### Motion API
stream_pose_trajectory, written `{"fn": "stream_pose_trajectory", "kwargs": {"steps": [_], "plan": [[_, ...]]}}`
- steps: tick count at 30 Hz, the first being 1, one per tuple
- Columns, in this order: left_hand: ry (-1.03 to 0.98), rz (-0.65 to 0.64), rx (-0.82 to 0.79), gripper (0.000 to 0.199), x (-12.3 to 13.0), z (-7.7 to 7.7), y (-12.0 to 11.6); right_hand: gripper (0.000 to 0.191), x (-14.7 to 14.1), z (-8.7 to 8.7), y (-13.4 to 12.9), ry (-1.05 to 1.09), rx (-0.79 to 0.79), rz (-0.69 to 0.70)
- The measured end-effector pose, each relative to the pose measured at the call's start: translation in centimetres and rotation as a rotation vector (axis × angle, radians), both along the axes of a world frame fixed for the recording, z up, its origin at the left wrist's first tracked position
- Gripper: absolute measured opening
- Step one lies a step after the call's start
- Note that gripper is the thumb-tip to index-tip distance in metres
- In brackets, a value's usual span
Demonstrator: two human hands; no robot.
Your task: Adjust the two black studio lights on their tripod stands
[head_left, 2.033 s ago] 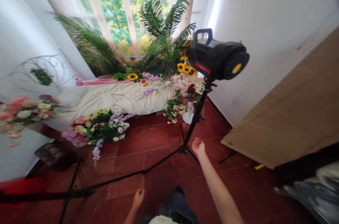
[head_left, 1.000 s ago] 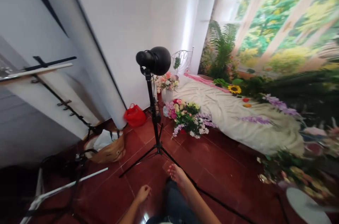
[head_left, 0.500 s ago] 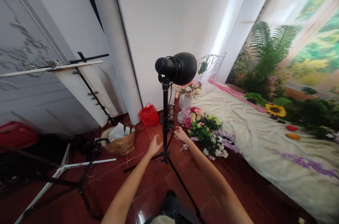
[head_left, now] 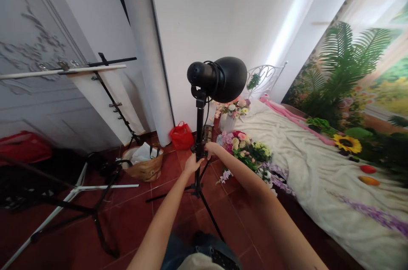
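A black studio light (head_left: 219, 79) with a cord looped round its housing sits on top of a black light stand (head_left: 199, 127) in front of me. My left hand (head_left: 193, 163) grips the stand's pole, its thumb across the front. On the right side, a little higher, my right hand (head_left: 211, 149) is closed at the stand's collar, its fingertips partly hidden; a knob there is too small to make out. The stand's legs (head_left: 212, 214) spread on the red tiled floor (head_left: 178, 214).
A woven basket (head_left: 145, 168) and a red bag (head_left: 181, 136) stand beyond the stand. White and black stand legs (head_left: 73, 193) lie at left. Artificial flowers (head_left: 242, 142) border a bed with a cream blanket (head_left: 306, 168) at right.
Both hands have moved in from either side of the pole and closed on the stand. My view has shifted slightly, and the light appears nearer.
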State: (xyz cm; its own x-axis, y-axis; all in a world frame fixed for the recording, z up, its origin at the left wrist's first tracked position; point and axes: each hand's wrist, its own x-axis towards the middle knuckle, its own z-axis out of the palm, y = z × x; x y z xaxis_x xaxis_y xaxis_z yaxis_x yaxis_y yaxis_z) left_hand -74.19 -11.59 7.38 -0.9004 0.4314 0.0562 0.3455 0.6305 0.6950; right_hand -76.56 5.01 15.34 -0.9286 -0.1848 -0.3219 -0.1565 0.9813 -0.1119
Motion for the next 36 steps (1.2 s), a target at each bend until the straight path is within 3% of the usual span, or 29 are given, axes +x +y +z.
{"fn": "stream_pose_trajectory", "kwargs": {"steps": [5, 14, 20, 27, 31, 33, 36], "plan": [[0.039, -0.065, 0.079, 0.043, -0.1, -0.8, -0.5, 0.047, 0.0, 1.0, 0.3, -0.081, -0.091, 0.012], [0.061, -0.100, 0.070, 0.045, -0.9, -2.0, -0.6, 0.061, 0.7, 0.1, 1.3, -0.008, -0.183, 0.015], [0.061, -0.090, 0.037, 0.048, -0.7, -1.7, -0.9, 0.062, 1.8, -0.1, 0.8, 0.062, -0.154, -0.019], [0.059, -0.094, 0.045, 0.047, -0.7, -1.5, -0.9, 0.024, 6.6, -2.5, -1.6, 0.439, -0.118, -0.118], [0.067, -0.108, 0.064, 0.047, -0.7, -1.5, -0.7, 0.020, 7.4, -3.3, -2.1, 0.446, -0.142, -0.166], [0.058, -0.098, 0.048, 0.047, -0.6, -1.4, -0.7, 0.024, 6.7, -3.1, -2.0, 0.415, -0.134, -0.219], [0.037, -0.085, 0.026, 0.050, -0.5, -1.2, -0.8, 0.046, 4.9, -2.5, -1.8, 0.387, -0.089, -0.261]]}}
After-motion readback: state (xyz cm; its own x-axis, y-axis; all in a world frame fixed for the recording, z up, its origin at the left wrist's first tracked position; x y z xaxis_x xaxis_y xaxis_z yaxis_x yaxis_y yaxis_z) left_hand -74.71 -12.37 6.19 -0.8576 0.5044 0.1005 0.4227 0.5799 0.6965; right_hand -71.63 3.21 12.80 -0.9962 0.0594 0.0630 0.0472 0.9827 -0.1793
